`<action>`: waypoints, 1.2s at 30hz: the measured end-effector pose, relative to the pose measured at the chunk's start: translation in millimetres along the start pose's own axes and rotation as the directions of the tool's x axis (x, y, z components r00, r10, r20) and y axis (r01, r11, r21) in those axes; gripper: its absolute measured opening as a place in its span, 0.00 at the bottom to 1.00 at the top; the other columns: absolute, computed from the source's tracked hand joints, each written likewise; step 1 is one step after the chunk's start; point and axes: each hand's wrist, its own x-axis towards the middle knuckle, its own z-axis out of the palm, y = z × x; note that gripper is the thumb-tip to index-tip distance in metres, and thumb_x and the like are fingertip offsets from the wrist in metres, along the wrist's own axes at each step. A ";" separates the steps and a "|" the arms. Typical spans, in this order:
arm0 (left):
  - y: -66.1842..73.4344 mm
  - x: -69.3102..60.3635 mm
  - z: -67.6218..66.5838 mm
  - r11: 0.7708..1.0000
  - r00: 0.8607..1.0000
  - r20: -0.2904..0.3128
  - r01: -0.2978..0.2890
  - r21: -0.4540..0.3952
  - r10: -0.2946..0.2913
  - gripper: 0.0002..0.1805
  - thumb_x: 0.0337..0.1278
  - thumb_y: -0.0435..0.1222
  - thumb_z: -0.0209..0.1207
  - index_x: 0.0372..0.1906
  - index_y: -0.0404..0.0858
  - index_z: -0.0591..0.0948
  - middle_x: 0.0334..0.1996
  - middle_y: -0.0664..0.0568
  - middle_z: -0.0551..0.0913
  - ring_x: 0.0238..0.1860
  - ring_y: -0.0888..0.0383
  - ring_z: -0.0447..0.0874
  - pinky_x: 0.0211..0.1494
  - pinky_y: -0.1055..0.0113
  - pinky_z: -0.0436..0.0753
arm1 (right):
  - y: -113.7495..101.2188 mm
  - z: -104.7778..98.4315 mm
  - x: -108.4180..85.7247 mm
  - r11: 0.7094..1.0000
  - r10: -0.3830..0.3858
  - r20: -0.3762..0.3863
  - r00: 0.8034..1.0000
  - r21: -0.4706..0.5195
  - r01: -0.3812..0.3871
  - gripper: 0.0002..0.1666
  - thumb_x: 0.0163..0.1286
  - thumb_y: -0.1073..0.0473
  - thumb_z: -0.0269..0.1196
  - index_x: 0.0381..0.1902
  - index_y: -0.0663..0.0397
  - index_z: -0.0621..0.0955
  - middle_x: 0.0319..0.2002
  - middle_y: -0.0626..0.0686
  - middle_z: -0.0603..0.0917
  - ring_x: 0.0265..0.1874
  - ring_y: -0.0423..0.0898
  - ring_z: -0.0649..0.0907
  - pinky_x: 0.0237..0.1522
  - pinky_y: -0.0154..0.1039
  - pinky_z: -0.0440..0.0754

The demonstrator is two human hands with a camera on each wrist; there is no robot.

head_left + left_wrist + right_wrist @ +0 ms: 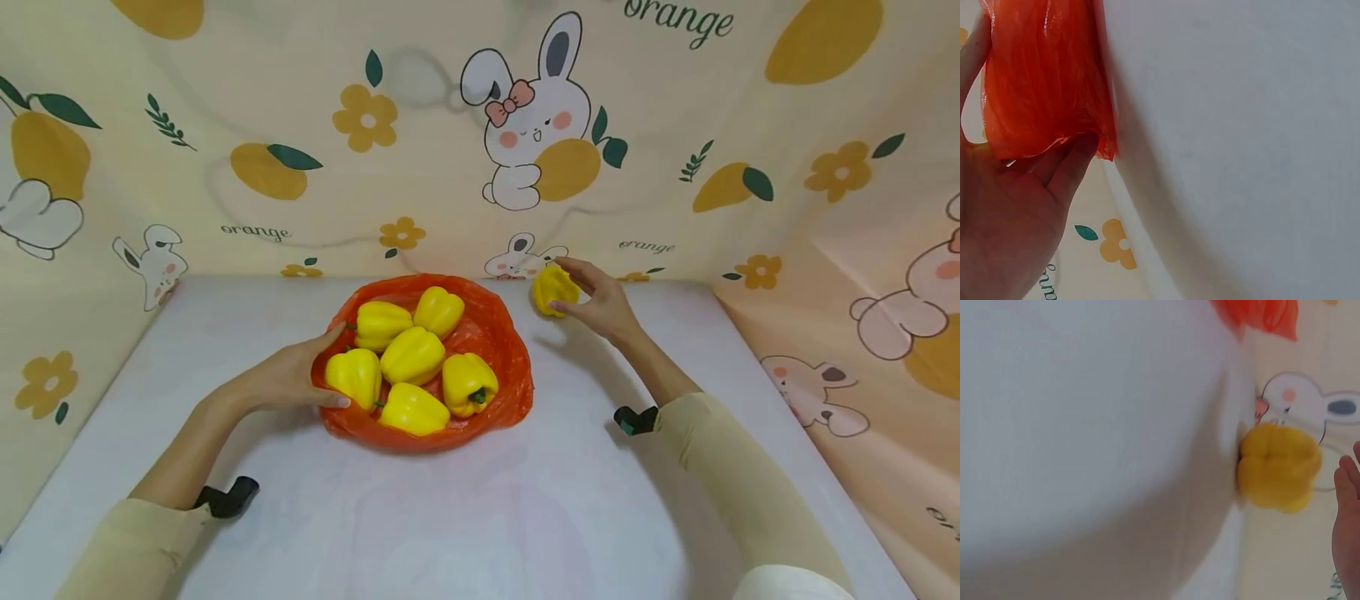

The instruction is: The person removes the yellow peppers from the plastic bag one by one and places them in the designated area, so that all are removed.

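Note:
An open red plastic bag (514, 375) holds several yellow bell peppers (412, 356). The left hand (288, 377) grips its left side, thumb at the front rim; in the left wrist view, that hand (1013, 215) has its fingers against the red plastic (1044, 75). Right of the bag, a single yellow pepper (552, 288) sits on the table near the back. Around it the right hand (603, 307) hovers, thumb and fingers spread. The right wrist view shows a gap between this pepper (1279, 467) and the right hand (1349, 531).
The white table (480, 517) meets a printed cloth backdrop (420, 192) at its back edge, and the cloth also stands along both sides. Black devices are strapped at the left wrist (228, 497) and the right wrist (636, 420).

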 end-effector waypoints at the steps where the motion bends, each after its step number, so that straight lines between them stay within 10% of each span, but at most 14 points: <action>1: 0.1 -0.3 0.0 1.000 1.000 0.001 0.004 0.002 -0.004 0.68 0.42 0.61 0.72 0.79 0.34 0.46 0.76 0.36 0.57 0.72 0.38 0.59 0.71 0.39 0.63 | -2.5 1.0 -1.4 1.000 -0.015 0.006 1.000 0.014 0.015 0.40 0.58 0.70 0.72 0.68 0.66 0.71 0.68 0.62 0.72 0.68 0.57 0.70 0.70 0.54 0.65; 16: 0.7 -2.2 -1.6 1.000 1.000 0.010 0.016 0.016 -0.017 0.69 0.43 0.63 0.71 0.79 0.33 0.46 0.76 0.35 0.56 0.73 0.36 0.58 0.71 0.38 0.61 | -1.0 27.2 -8.2 0.968 -0.211 0.077 0.974 0.155 0.198 0.35 0.58 0.76 0.70 0.64 0.65 0.75 0.64 0.61 0.77 0.63 0.55 0.76 0.66 0.53 0.72; 36: 5.6 -2.9 -3.6 1.000 1.000 0.017 0.011 0.027 -0.011 0.67 0.45 0.61 0.70 0.79 0.32 0.46 0.75 0.33 0.58 0.71 0.35 0.60 0.69 0.36 0.63 | -53.0 61.2 -41.4 0.958 -0.223 0.252 0.942 0.234 0.165 0.29 0.61 0.73 0.69 0.61 0.69 0.76 0.60 0.63 0.79 0.61 0.61 0.78 0.64 0.62 0.71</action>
